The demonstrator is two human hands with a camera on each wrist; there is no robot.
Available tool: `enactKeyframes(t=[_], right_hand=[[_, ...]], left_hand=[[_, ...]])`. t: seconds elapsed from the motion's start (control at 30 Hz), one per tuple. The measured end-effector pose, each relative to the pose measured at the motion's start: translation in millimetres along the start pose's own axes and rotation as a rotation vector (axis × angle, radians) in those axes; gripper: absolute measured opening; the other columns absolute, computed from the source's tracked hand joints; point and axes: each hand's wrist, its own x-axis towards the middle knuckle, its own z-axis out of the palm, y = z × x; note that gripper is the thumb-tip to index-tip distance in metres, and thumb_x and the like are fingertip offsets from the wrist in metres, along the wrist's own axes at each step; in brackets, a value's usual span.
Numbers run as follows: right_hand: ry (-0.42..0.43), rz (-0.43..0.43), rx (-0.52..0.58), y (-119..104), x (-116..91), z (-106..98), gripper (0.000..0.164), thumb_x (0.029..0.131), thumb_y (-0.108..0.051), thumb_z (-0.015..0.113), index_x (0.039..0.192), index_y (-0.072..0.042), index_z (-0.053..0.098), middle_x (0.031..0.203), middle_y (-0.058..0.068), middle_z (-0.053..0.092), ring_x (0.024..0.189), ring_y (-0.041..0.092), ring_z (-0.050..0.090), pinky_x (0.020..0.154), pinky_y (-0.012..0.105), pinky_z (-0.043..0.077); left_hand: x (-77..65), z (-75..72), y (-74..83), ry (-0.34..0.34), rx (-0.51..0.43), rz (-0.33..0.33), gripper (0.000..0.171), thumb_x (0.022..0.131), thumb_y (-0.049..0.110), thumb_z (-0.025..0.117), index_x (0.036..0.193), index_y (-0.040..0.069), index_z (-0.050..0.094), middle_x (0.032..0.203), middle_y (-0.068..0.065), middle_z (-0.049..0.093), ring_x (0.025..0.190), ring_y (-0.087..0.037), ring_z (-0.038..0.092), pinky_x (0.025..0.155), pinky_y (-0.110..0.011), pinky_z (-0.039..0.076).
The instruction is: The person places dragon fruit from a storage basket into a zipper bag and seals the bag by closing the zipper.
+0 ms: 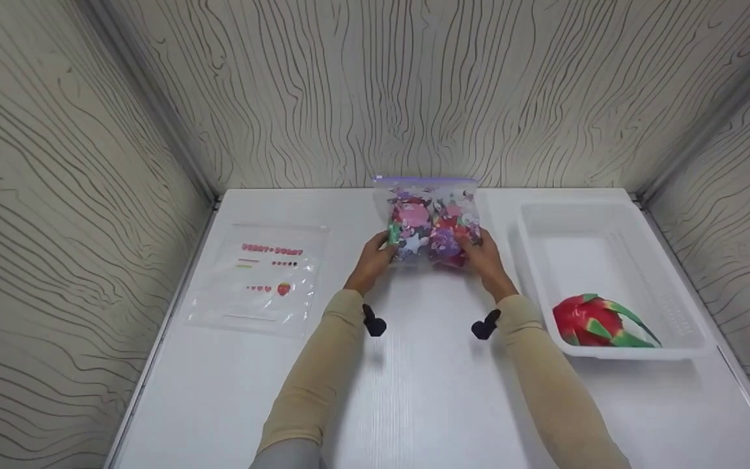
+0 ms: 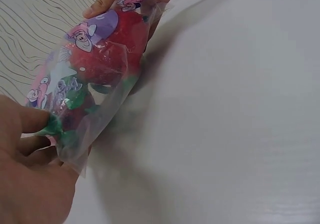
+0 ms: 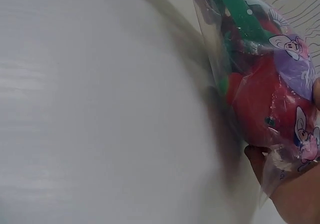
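Observation:
A clear zip bag (image 1: 424,228) with a purple top strip and printed cartoon figures is held upright near the back edge of the white table. Red and green things (image 2: 100,62), which look like dragon fruits, fill it. My left hand (image 1: 372,264) grips its lower left side, thumb in front and fingers behind. On the lower right side, my right hand (image 1: 489,264) holds it the same way. In the right wrist view the bag (image 3: 265,89) bulges around its red contents, with the right hand (image 3: 295,194) at its corner. Whether the zip is closed cannot be told.
At left a flat clear bag (image 1: 254,303) with red print lies on the table. To the right stands a white plastic basket (image 1: 526,260) with a red and green dragon fruit (image 1: 586,320) at its near end. Wood-patterned walls (image 1: 414,91) enclose the back and sides.

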Motion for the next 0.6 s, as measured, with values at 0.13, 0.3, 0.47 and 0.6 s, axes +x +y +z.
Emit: enactKeyframes(t=[0.13, 0.3, 0.47, 0.6], right_hand=[[-0.043, 0.062, -0.001, -2, 0, -3, 0.092, 0.107, -0.047, 0.061, 0.171, -0.006, 0.009, 0.172, 0.023, 0.028, 0.157, 0.037, 0.035, 0.131, 0.048, 0.030], [-0.067, 0.036, -0.029, -4, -2, -4, 0.100, 0.103, -0.045, 0.069, 0.171, -0.008, 0.007, 0.175, 0.021, 0.025, 0.160, 0.036, 0.032, 0.133, 0.048, 0.027], [-0.066, -0.006, -0.103, -3, -4, -3, 0.100, 0.102, -0.050, 0.069, 0.169, -0.005, 0.011, 0.174, 0.022, 0.026, 0.162, 0.038, 0.028, 0.134, 0.050, 0.023], [-0.070, -0.004, -0.116, -2, -5, -3, 0.097, 0.104, -0.048, 0.067, 0.169, -0.004, 0.012, 0.174, 0.023, 0.025, 0.163, 0.038, 0.024, 0.135, 0.050, 0.019]], left_hand=[[-1.2, 1.9, 1.1, -0.005, 0.016, -0.036, 0.064, 0.106, 0.016, 0.052, 0.166, 0.005, 0.033, 0.173, -0.014, 0.034, 0.158, -0.029, 0.037, 0.127, -0.043, 0.039], [-0.2, 2.5, -1.9, -0.013, 0.015, -0.059, 0.065, 0.106, 0.014, 0.051, 0.167, 0.008, 0.031, 0.174, -0.012, 0.033, 0.150, -0.027, 0.047, 0.122, -0.042, 0.045], [-0.4, 1.6, -6.9, -0.010, 0.036, -0.083, 0.065, 0.108, 0.017, 0.052, 0.169, 0.012, 0.029, 0.175, -0.010, 0.032, 0.149, -0.028, 0.047, 0.121, -0.045, 0.046], [-0.4, 1.2, -9.9, -0.007, 0.056, -0.105, 0.066, 0.109, 0.022, 0.054, 0.169, 0.015, 0.028, 0.177, -0.009, 0.028, 0.160, -0.029, 0.035, 0.128, -0.048, 0.038]])
